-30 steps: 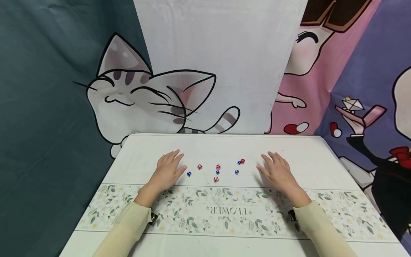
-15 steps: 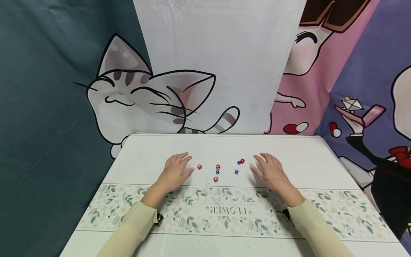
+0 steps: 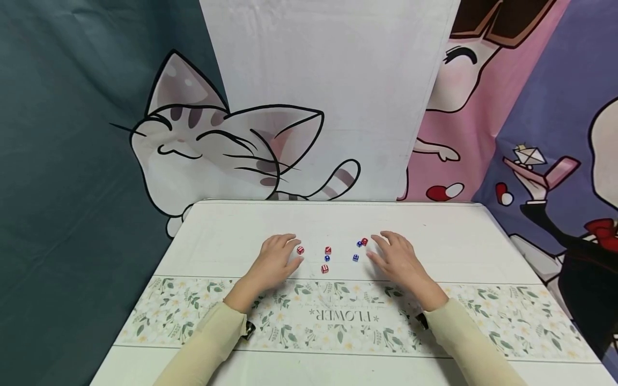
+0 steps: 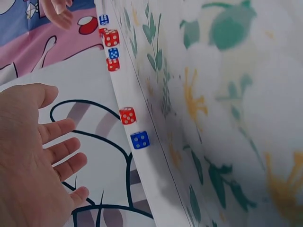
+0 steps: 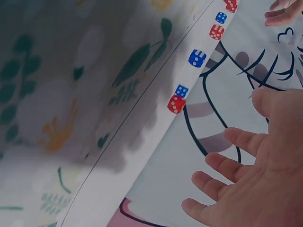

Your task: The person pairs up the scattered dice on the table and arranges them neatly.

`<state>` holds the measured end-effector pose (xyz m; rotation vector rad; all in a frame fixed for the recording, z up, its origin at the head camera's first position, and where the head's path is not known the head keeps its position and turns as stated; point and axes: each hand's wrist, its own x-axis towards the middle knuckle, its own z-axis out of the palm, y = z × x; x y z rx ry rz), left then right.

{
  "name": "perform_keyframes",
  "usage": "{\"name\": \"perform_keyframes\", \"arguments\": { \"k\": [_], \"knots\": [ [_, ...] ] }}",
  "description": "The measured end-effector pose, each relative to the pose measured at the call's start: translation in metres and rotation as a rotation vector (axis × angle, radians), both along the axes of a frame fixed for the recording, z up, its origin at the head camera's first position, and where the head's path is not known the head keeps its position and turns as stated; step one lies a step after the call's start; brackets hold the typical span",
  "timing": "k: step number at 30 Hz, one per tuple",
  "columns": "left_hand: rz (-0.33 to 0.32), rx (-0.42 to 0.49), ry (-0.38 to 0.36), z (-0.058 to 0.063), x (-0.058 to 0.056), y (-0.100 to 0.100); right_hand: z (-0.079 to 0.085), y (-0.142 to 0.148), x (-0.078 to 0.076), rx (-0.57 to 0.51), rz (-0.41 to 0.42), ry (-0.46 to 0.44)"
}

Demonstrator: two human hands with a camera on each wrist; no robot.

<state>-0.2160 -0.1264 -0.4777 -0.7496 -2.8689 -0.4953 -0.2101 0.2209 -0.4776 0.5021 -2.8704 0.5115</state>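
Small red and blue dice lie scattered on the white table. My left hand [image 3: 272,262] hovers with loosely bent fingers near a red die [image 3: 300,250]. A blue die [image 4: 139,140] shows in the left wrist view but is hidden under that hand in the head view. Between the hands are a red die [image 3: 328,250], a blue die [image 3: 327,258] and another red die [image 3: 325,269]. My right hand [image 3: 397,261] hovers, fingers spread, just right of a red die [image 3: 364,242] touching a blue die [image 3: 359,244]. A further blue die [image 3: 355,258] sits nearby. Neither hand holds anything.
The table [image 3: 232,214] carries a printed leaf-and-flower band [image 3: 340,329] with upside-down lettering. Behind its far edge hangs a cloth with a cartoon cat [image 3: 193,150]. A dark green curtain [image 3: 63,214] hangs at the left.
Both hands have moved inward, the left to the right and the right to the left. The leftmost blue die became covered by the left hand. The visible dice have stayed in place.
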Motion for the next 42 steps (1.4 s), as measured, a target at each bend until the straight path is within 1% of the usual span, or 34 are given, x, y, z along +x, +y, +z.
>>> {"name": "perform_keyframes", "arguments": {
  "k": [7, 18, 24, 28, 36, 42],
  "knots": [
    [-0.019, 0.000, 0.009, -0.002, 0.002, 0.008, 0.000, -0.008, 0.000, -0.002, 0.025, 0.012],
    [-0.029, -0.021, -0.023, -0.001, 0.004, 0.021, -0.002, -0.022, 0.001, 0.022, 0.034, 0.000],
    [-0.046, -0.041, -0.017, -0.004, 0.005, 0.027, -0.002, -0.029, 0.002, 0.011, 0.063, 0.022],
    [-0.057, -0.041, -0.018, -0.006, 0.006, 0.032, -0.004, -0.034, 0.002, 0.027, 0.074, 0.032],
    [-0.049, -0.065, -0.021, -0.009, 0.006, 0.042, -0.005, -0.044, 0.003, 0.060, 0.101, 0.035],
    [-0.042, -0.085, -0.010, -0.007, 0.007, 0.048, -0.005, -0.052, 0.003, 0.074, 0.118, 0.001]
  ]
}}
